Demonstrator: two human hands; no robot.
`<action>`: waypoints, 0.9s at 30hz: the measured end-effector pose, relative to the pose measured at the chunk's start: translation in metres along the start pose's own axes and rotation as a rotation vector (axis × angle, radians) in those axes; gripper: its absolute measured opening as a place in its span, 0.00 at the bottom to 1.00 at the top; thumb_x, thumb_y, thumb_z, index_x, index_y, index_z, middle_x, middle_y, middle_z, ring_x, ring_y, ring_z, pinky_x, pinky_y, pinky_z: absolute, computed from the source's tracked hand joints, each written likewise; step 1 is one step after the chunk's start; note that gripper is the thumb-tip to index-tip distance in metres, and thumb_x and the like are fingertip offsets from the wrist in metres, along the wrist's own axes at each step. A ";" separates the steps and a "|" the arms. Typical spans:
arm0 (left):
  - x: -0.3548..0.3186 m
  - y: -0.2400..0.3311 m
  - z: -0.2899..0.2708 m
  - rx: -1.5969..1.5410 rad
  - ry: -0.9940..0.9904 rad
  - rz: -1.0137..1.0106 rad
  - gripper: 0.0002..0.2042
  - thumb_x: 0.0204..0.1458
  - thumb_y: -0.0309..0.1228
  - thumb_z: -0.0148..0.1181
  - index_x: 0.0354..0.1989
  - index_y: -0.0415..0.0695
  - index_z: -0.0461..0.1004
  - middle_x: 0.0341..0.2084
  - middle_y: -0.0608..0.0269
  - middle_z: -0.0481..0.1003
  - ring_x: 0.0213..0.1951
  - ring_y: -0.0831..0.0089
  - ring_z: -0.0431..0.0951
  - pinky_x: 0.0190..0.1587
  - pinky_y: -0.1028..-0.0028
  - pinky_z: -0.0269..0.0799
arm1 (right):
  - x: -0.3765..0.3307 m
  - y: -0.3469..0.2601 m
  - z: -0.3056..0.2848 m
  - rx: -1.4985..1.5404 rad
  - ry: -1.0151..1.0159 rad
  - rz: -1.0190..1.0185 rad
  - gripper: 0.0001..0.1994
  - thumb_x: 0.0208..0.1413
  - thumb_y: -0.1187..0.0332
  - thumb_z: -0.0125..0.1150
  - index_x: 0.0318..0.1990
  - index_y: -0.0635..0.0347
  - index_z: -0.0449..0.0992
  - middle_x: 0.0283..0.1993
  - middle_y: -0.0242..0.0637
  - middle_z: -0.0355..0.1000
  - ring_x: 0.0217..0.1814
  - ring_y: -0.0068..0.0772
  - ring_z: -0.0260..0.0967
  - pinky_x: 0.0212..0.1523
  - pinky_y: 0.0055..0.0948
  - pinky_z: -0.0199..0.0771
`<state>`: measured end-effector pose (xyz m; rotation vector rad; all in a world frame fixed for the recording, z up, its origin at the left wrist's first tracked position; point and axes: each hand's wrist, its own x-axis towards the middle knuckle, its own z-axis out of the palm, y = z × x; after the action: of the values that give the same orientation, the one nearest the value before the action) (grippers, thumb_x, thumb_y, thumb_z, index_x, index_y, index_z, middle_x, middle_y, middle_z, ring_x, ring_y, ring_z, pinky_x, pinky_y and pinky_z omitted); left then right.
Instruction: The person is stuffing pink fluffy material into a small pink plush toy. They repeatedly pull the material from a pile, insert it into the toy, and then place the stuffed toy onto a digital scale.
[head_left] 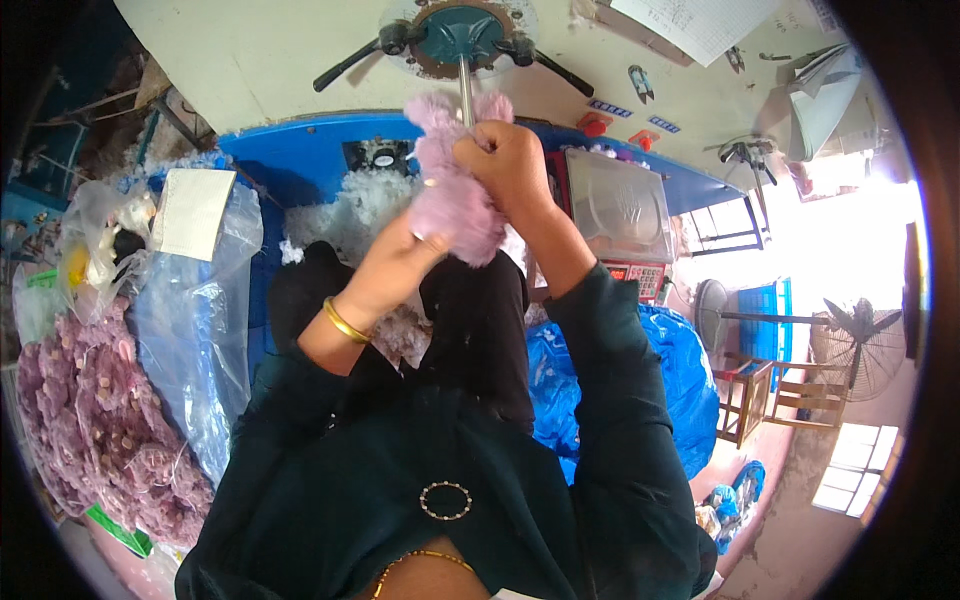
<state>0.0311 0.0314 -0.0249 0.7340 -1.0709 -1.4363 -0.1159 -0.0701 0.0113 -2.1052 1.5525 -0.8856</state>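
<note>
A fluffy pinkish-purple plush toy [455, 215] is on the end of a thin metal tube [465, 92] that juts from a dark green machine fitting [458, 38]. My left hand [405, 245] grips the toy's lower, rounder part, with the thumb pressed on the fur. Higher up, my right hand [503, 165] is closed around the plush beside the tube, fingers curled in. Two small lobes of fur stick out past my right hand, on either side of the tube. The tube's tip is hidden by the plush.
White stuffing [375, 210] lies in a blue trough below the toy. Many purple plush skins [95, 420] are heaped at left beside clear plastic bags [200, 310]. A weighing scale [618, 215] stands at right, above a blue bag [670, 390]. Black-handled levers [360, 62] flank the fitting.
</note>
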 end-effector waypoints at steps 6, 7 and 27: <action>0.064 -0.027 -0.010 -0.664 0.160 -0.322 0.14 0.62 0.35 0.48 0.46 0.37 0.69 0.38 0.57 0.76 0.39 0.69 0.78 0.46 0.66 0.75 | 0.082 0.002 0.025 -0.116 0.307 -0.057 0.18 0.39 0.54 0.58 0.16 0.62 0.69 0.20 0.51 0.65 0.22 0.53 0.65 0.25 0.43 0.64; 0.066 -0.015 0.003 -0.659 0.154 -0.283 0.13 0.61 0.34 0.49 0.45 0.36 0.69 0.37 0.58 0.76 0.38 0.70 0.78 0.45 0.67 0.75 | 0.085 0.006 0.025 -0.123 0.319 -0.055 0.18 0.38 0.54 0.58 0.17 0.61 0.69 0.20 0.51 0.66 0.23 0.55 0.65 0.25 0.44 0.64; 0.047 -0.037 0.009 0.094 0.269 0.109 0.10 0.53 0.18 0.48 0.42 0.36 0.73 0.32 0.64 0.76 0.31 0.78 0.74 0.33 0.77 0.71 | 0.037 0.000 0.021 -0.006 0.141 0.063 0.17 0.43 0.53 0.63 0.22 0.60 0.74 0.24 0.49 0.70 0.29 0.52 0.70 0.29 0.43 0.68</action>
<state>0.0002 -0.0148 -0.0485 0.8949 -0.9579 -1.1638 -0.0950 -0.1063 0.0059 -2.0241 1.6835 -1.0281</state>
